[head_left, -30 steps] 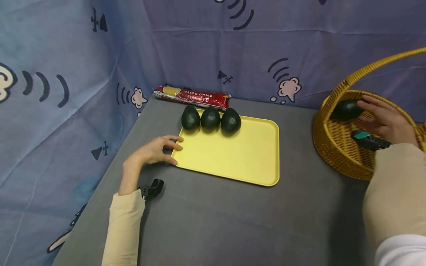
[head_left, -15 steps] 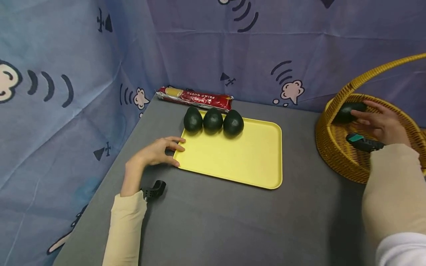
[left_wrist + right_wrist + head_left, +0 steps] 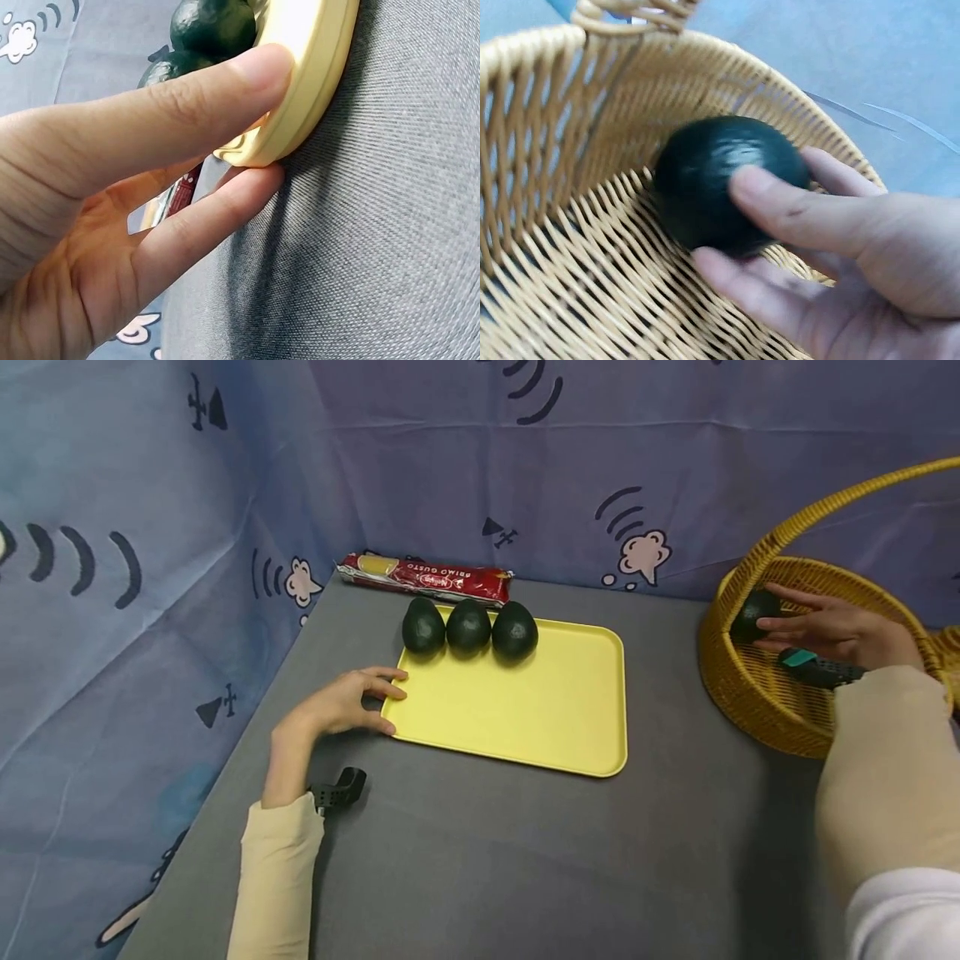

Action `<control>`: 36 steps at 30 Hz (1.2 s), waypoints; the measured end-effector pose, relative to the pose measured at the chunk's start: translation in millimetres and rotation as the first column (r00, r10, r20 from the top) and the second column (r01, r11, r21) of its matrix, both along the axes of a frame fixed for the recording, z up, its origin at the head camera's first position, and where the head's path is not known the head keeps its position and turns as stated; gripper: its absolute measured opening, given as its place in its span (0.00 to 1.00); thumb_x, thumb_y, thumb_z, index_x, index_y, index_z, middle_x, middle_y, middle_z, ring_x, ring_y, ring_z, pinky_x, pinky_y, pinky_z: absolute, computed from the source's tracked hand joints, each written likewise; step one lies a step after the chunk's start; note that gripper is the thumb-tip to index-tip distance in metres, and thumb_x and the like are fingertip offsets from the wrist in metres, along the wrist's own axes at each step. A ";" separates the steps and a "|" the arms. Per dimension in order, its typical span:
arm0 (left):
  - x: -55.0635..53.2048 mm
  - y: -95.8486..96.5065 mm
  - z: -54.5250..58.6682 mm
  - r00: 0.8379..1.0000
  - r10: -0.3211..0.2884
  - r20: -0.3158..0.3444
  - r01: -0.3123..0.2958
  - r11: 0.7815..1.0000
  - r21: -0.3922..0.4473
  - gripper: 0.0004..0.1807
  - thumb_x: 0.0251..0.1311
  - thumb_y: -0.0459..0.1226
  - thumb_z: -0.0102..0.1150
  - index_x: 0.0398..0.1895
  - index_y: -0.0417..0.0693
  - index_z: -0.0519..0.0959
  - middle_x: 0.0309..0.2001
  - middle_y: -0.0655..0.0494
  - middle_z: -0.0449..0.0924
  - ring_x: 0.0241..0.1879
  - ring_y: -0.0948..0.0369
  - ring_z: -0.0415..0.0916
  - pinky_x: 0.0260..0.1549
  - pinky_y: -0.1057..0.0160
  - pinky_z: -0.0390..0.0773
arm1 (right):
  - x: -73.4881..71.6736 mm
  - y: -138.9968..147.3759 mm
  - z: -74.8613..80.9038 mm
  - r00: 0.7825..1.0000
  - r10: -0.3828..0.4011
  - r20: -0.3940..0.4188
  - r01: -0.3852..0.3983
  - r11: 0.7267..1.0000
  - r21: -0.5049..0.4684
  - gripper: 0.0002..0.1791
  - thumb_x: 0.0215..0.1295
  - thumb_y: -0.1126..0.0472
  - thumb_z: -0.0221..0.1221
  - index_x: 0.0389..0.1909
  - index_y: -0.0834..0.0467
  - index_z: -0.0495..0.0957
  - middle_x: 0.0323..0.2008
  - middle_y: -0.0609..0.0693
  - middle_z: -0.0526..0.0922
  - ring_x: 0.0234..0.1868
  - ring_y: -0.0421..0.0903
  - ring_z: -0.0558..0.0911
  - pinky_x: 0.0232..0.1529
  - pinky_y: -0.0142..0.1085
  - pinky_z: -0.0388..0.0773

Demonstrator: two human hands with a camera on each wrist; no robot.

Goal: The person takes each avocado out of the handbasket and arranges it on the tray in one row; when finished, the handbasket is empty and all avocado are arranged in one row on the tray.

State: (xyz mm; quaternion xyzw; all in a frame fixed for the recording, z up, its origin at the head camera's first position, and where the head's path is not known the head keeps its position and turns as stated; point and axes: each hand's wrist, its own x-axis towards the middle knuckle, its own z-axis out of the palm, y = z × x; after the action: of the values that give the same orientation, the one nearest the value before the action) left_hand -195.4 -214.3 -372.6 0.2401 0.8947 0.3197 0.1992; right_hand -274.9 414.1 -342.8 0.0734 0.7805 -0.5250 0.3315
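In the basket (image 3: 757, 714) at the right, my right hand (image 3: 843, 631) holds a dark green avocado (image 3: 752, 615) near the left wall. The right wrist view shows the thumb on top of this avocado (image 3: 712, 180) and fingers round its side and underneath, close over the woven bottom. My left hand (image 3: 341, 702) grips the left end of a yellow tray (image 3: 510, 710), thumb at the near corner and fingertips over the rim. In the left wrist view the thumb presses the tray's edge (image 3: 315, 82). Three avocados (image 3: 468, 627) stand in a row along the tray's far left side.
A red pasta packet (image 3: 427, 578) lies behind the tray, against the patterned cloth backdrop (image 3: 420, 468). The basket's tall handle (image 3: 825, 514) arches over its right part. Grey table surface (image 3: 663, 693) separates tray and basket.
My right hand has shifted left inside the basket, and the avocado with it has moved toward the left wall and turned. My left hand stays on the tray. The head view sways slightly.
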 end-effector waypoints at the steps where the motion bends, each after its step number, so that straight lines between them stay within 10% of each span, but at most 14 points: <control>1: -0.2 0.1 0.4 1.000 0.000 0.002 0.000 1.000 0.001 0.27 0.49 0.33 0.72 0.54 0.34 0.78 0.67 0.45 0.64 0.68 0.45 0.56 0.63 0.46 0.62 | -0.3 1.7 0.3 0.999 0.041 -0.001 -0.041 0.999 0.017 0.44 0.76 0.59 0.46 0.72 0.37 0.21 0.72 0.64 0.23 0.44 0.29 0.80 0.49 0.28 0.75; 8: -1.9 0.4 0.4 1.000 -0.012 -0.006 0.012 1.000 0.003 0.26 0.49 0.33 0.72 0.54 0.34 0.79 0.67 0.43 0.65 0.68 0.45 0.57 0.62 0.46 0.63 | 3.1 13.2 -4.3 0.996 0.089 -0.015 -0.089 0.996 0.002 0.43 0.75 0.64 0.46 0.73 0.35 0.28 0.71 0.64 0.20 0.45 0.32 0.81 0.32 0.25 0.75; 16: -2.4 4.1 -1.6 1.000 -0.010 0.007 0.010 1.000 0.006 0.27 0.48 0.32 0.72 0.54 0.34 0.78 0.67 0.44 0.65 0.68 0.45 0.57 0.62 0.47 0.63 | 9.3 14.9 -7.2 0.999 -0.017 -0.042 0.015 0.999 -0.046 0.41 0.74 0.65 0.47 0.74 0.39 0.32 0.74 0.50 0.21 0.44 0.33 0.81 0.47 0.30 0.78; 28: 1.9 2.5 -0.9 1.000 -0.024 -0.015 0.025 0.999 0.031 0.26 0.48 0.32 0.73 0.52 0.32 0.79 0.66 0.40 0.66 0.67 0.42 0.58 0.61 0.45 0.63 | 20.4 6.7 -6.6 0.994 -0.008 -0.110 0.017 0.996 0.084 0.41 0.72 0.56 0.52 0.75 0.36 0.37 0.74 0.62 0.27 0.54 0.29 0.73 0.47 0.29 0.77; 36: 2.3 1.2 0.1 1.000 -0.007 0.009 0.007 1.000 0.028 0.27 0.49 0.32 0.72 0.53 0.31 0.78 0.66 0.41 0.65 0.68 0.43 0.57 0.62 0.45 0.62 | 16.3 0.2 -5.1 0.998 -0.019 -0.067 0.012 0.994 -0.111 0.42 0.73 0.66 0.49 0.74 0.32 0.39 0.72 0.49 0.15 0.75 0.54 0.38 0.49 0.35 0.79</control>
State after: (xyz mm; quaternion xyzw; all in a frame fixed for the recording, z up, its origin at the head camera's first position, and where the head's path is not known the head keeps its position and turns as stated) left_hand -193.1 -213.1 -372.4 0.2447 0.8883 0.3326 0.2010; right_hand -258.6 414.3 -347.9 0.0431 0.7605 -0.5722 0.3040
